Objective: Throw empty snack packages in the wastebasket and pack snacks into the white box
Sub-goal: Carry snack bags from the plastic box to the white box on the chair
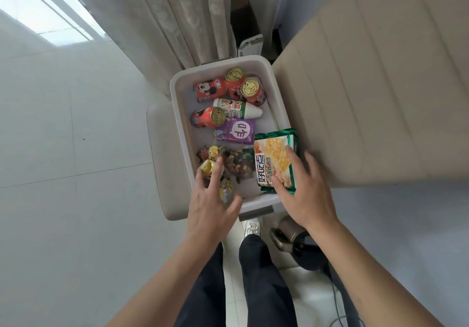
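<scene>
Pale floor tiles (76, 136) surround white box (175, 88) at frame ctr; left hand (212, 204) rests spread on yellow packets (206, 167), right hand (308, 194) spread on green cracker pack (270, 154) at box's right.

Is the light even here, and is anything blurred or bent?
Head view: the light is soft and mostly even, but a sun patch on the floor is washed out; the sofa edges lean and fan out, wide-angle distortion; the yellow packets by the left hand look slightly blurred.
</scene>
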{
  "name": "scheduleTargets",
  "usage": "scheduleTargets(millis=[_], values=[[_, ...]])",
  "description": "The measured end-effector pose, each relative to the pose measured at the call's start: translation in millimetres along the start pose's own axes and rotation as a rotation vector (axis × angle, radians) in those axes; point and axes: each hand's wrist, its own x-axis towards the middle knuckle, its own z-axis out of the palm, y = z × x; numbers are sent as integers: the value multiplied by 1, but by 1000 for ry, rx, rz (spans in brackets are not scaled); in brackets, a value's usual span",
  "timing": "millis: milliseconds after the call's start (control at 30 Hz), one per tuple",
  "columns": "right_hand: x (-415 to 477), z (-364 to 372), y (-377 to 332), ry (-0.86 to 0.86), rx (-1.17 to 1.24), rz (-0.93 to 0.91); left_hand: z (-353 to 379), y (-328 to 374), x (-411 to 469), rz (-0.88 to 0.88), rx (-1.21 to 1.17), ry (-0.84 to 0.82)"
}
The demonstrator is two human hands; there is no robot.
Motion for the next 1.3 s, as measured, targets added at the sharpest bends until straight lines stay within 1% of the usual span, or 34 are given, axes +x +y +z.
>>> scheduleTargets(millis=[200,333,533,667,900,1067,1300], values=[[9,22,3,67,-23,-97,21,3,16,-112,-30,-10],[12,33,5,102,26,-142,34,-2,25,-156,-33,10],[21,40,8,221,84,-181,49,-4,28,-123,62,77],[22,47,7,205,126,-240,54,-6,28,-79,58,131],[25,50,10,227,142,-216,55,-4,27,-121,52,129],[21,45,8,239,150,-232,53,-5,24,-105,17,130],[12,20,-9,259,132,-266,30,1,17,11,-121,151]])
